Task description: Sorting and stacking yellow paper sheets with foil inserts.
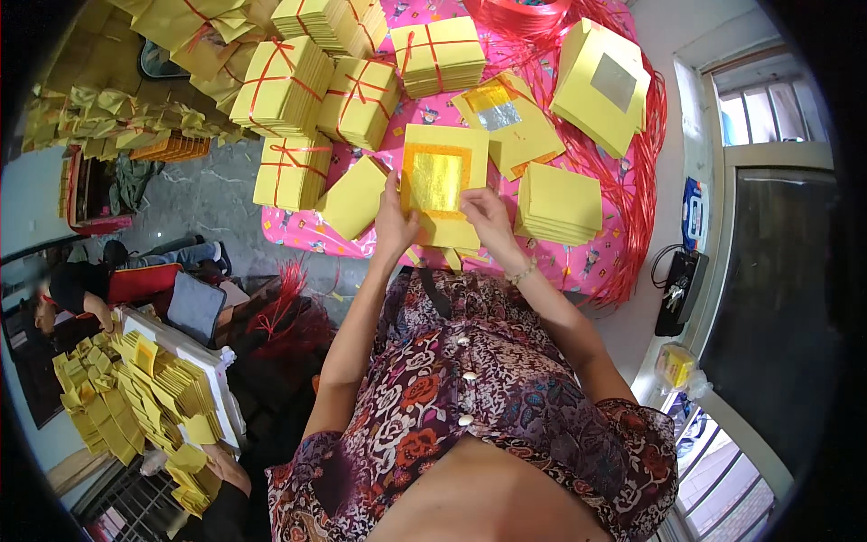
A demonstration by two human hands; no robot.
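A yellow joss paper sheet (444, 142) with an orange-edged gold foil square is held upright before me, over the near edge of the table. My left hand (395, 221) grips its left edge, thumb in front. At the right side of the foil, my right hand (489, 219) has its fingers pinched on the sheet. Just left of my left hand lies a small yellow stack (354, 199). Beyond my right hand is another yellow paper stack (560, 203). Behind it, a sheet with silver and gold foil (495, 116) lies on loose yellow paper.
Red-tied yellow bundles (282, 86) crowd the back left of the pink patterned tabletop (293, 237). A taller stack (601, 86) stands at the back right, among red plastic strands (646, 181). At lower left, another person's hand (226, 465) touches yellow papers on a white-edged table (226, 397).
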